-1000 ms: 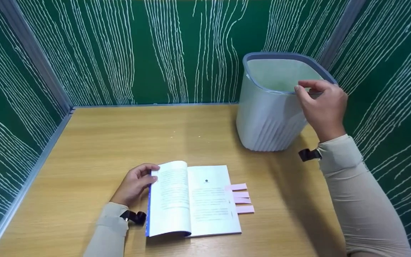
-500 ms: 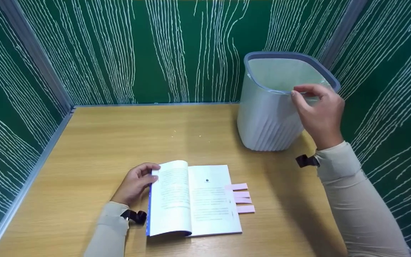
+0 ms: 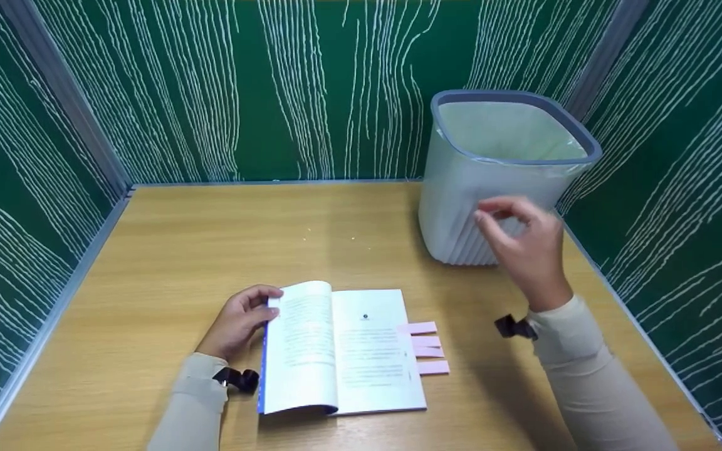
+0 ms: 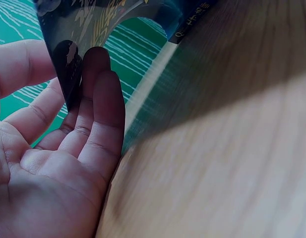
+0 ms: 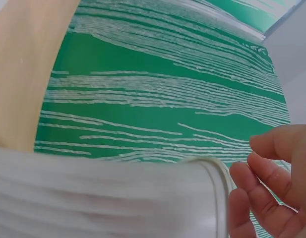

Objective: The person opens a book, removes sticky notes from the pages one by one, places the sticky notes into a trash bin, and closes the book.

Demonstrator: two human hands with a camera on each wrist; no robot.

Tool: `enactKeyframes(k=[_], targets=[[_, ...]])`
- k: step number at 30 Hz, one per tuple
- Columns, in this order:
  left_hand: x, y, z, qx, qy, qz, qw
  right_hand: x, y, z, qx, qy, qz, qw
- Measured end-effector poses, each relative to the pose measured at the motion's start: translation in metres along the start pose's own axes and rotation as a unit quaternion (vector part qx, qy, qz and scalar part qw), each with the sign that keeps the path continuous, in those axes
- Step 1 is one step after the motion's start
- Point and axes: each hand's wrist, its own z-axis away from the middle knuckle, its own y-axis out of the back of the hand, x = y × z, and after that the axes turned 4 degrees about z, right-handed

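An open book lies on the table before me, its left-hand pages and blue cover lifted in a curve. My left hand grips the left edge, thumb on the page side. In the left wrist view the dark cover rests against the fingers of that hand. Several pink sticky tabs stick out from the right page's edge. My right hand hovers in front of the bin, thumb and forefinger loosely curved towards each other. Nothing shows between its fingers in the right wrist view, where the hand appears near the bin's rim.
The white bin has a grey rim and a liner, and stands at the table's back right. Green panels with white wavy lines enclose the back and sides. Tiny pale specks lie on the wooden table.
My right hand has come away from the bin's rim, down and to the left, towards the book. The left hand and the book stay as they were.
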Motion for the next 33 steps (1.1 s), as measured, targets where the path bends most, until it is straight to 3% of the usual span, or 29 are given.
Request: enactKeyframes(k=[10,16,21,24,29,33], targets=[[0.0,0.0,0.001,-0.003,0.0,0.003,1.0,-0.006,-0.019,0.048,-0.033,0.003,-0.035,0.9988],[0.002,-0.001,0.001,-0.001,-0.002,0.001,1.0,0.016,-0.033,0.071,-0.069,-0.066,-0.049,0.9943],[0.002,-0.001,0.001,0.0,0.005,0.002,1.0,0.043,-0.045,0.085,-0.098,-0.095,-0.055,0.989],[0.002,-0.001,0.002,0.0,0.006,0.002,1.0,0.053,-0.049,0.094,-0.129,-0.119,-0.072,0.9819],[0.002,-0.002,0.002,0.004,0.007,0.009,0.9999,0.063,-0.057,0.108,-0.191,-0.164,-0.109,0.9615],[0.001,-0.002,0.0,0.003,0.007,0.017,0.9998,0.071,-0.063,0.116,-0.238,-0.173,-0.128,0.9472]])
